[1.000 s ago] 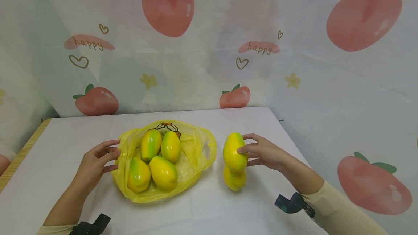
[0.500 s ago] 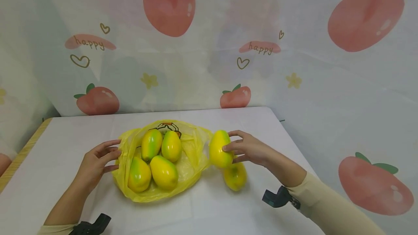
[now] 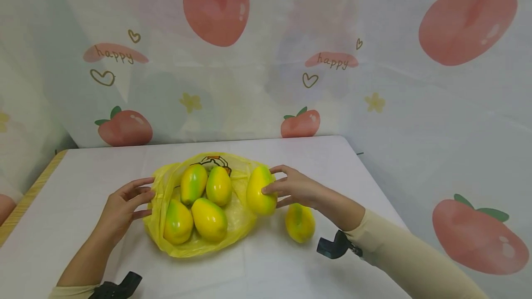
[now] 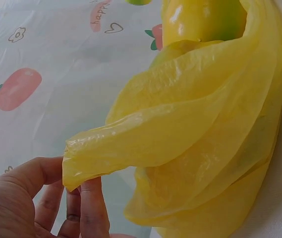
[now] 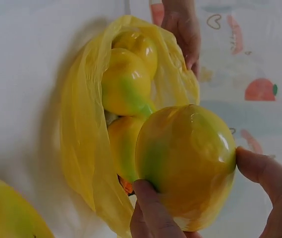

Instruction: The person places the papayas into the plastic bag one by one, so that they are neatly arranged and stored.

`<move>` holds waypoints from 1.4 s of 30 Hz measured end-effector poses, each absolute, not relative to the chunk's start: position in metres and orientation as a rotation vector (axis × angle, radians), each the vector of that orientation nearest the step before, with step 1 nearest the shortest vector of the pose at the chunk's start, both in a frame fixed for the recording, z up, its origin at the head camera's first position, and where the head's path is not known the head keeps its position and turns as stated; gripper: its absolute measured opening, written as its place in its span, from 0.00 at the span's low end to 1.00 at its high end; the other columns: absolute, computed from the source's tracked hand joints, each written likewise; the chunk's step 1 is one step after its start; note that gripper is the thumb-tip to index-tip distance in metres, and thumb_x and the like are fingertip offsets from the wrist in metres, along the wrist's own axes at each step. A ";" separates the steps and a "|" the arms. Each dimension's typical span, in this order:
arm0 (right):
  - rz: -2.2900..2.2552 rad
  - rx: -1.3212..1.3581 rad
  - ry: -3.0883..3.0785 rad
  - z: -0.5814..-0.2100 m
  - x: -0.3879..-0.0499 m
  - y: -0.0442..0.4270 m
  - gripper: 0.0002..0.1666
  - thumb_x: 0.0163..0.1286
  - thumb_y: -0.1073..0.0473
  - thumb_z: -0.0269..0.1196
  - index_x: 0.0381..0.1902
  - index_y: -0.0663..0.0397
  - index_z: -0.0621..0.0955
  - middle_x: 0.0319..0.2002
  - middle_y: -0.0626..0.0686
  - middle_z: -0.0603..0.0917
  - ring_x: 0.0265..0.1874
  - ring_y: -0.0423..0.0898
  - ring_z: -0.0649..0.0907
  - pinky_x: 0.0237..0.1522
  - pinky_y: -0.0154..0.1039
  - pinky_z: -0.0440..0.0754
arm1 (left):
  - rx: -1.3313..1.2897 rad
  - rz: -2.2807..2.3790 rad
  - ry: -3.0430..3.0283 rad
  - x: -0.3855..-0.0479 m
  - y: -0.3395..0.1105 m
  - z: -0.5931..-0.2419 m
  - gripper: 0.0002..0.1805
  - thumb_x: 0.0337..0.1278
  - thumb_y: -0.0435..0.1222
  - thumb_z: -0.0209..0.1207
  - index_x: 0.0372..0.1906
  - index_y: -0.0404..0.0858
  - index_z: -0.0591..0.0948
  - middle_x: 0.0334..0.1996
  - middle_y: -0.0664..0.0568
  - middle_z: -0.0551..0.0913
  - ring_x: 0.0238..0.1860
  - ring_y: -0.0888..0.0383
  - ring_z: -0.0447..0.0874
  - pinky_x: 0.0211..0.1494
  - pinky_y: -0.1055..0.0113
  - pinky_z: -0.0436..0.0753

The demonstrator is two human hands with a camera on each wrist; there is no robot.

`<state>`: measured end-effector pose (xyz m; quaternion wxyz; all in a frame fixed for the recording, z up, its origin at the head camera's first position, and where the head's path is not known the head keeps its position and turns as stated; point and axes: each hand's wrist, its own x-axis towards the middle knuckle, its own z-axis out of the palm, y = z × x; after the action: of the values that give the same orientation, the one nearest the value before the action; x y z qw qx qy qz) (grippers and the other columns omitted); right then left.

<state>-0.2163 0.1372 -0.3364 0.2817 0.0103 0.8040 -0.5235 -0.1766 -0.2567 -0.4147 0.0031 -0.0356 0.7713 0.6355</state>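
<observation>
A yellow plastic bag (image 3: 243, 206) lies wide-mouthed on the table with several yellow-green mangoes (image 3: 209, 219) inside. My left hand (image 3: 124, 204) pinches the bag's left rim between thumb and fingers; the left wrist view shows the pinched plastic fold (image 4: 96, 153) close up. In my right hand (image 3: 297, 188) is another mango (image 3: 260, 190), gripped between thumb and fingertips and held over the bag's right rim. The right wrist view has this held mango (image 5: 185, 163) in front of the bag's mouth. One more mango (image 3: 300, 223) rests on the table below my right hand.
A white cloth covers the table (image 3: 232, 276), with a bare wooden edge (image 3: 31, 193) at the left. Behind it hangs a backdrop (image 3: 257, 68) printed with fruit. Each forearm bears a black wrist mount (image 3: 116, 286).
My right hand has carried its mango leftward, from above the mango on the table to over the bag's right rim. The left hand stays at the bag's left rim.
</observation>
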 end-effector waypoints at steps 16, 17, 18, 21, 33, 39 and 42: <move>-1.383 0.050 2.105 -0.351 -0.224 0.102 0.44 0.59 0.57 0.72 0.69 0.55 0.63 0.62 0.61 0.73 0.54 0.57 0.81 0.48 0.48 0.87 | -0.105 1.989 2.422 -0.176 -0.256 -0.413 0.21 0.67 0.43 0.60 0.63 0.48 0.76 0.38 0.65 0.76 0.40 0.70 0.80 0.41 0.71 0.87; -1.380 0.055 2.103 -0.353 -0.225 0.101 0.44 0.59 0.57 0.72 0.69 0.55 0.63 0.61 0.62 0.73 0.54 0.57 0.81 0.47 0.48 0.87 | -0.104 1.988 2.423 -0.176 -0.257 -0.413 0.21 0.67 0.43 0.60 0.63 0.48 0.76 0.38 0.65 0.76 0.40 0.70 0.80 0.41 0.71 0.87; -1.375 0.066 2.103 -0.354 -0.226 0.099 0.45 0.58 0.57 0.72 0.69 0.55 0.63 0.61 0.61 0.73 0.53 0.57 0.81 0.47 0.47 0.87 | -0.103 1.987 2.424 -0.176 -0.257 -0.413 0.21 0.67 0.42 0.60 0.63 0.47 0.76 0.38 0.66 0.76 0.40 0.70 0.80 0.41 0.70 0.87; -1.351 0.078 2.110 -0.358 -0.227 0.096 0.45 0.58 0.57 0.73 0.69 0.56 0.63 0.61 0.61 0.73 0.52 0.56 0.82 0.47 0.46 0.87 | -0.102 1.989 2.422 -0.176 -0.257 -0.413 0.21 0.67 0.42 0.60 0.63 0.48 0.76 0.38 0.65 0.76 0.40 0.70 0.80 0.41 0.71 0.87; -1.333 0.095 2.119 -0.369 -0.230 0.091 0.40 0.59 0.64 0.70 0.66 0.59 0.65 0.56 0.62 0.74 0.45 0.53 0.84 0.50 0.48 0.86 | -0.082 2.023 2.396 -0.177 -0.258 -0.415 0.19 0.67 0.40 0.60 0.61 0.50 0.77 0.38 0.65 0.77 0.39 0.69 0.80 0.40 0.71 0.87; -1.307 0.089 2.136 -0.377 -0.230 0.089 0.40 0.58 0.65 0.71 0.66 0.62 0.66 0.51 0.62 0.75 0.44 0.53 0.83 0.53 0.52 0.84 | -0.082 1.996 2.437 -0.177 -0.258 -0.416 0.20 0.68 0.41 0.59 0.63 0.48 0.76 0.38 0.66 0.77 0.40 0.70 0.80 0.40 0.71 0.87; -1.285 0.078 2.150 -0.379 -0.230 0.088 0.40 0.57 0.64 0.72 0.65 0.62 0.67 0.49 0.62 0.76 0.43 0.53 0.83 0.52 0.51 0.84 | -0.086 1.987 2.447 -0.176 -0.258 -0.415 0.21 0.67 0.43 0.60 0.63 0.47 0.76 0.39 0.65 0.76 0.40 0.70 0.80 0.41 0.70 0.87</move>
<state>-0.2303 0.0882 -0.3793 0.3125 0.0297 0.8150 -0.4872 -0.1764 -0.2577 -0.4155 -0.0059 -0.0272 0.7761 0.6300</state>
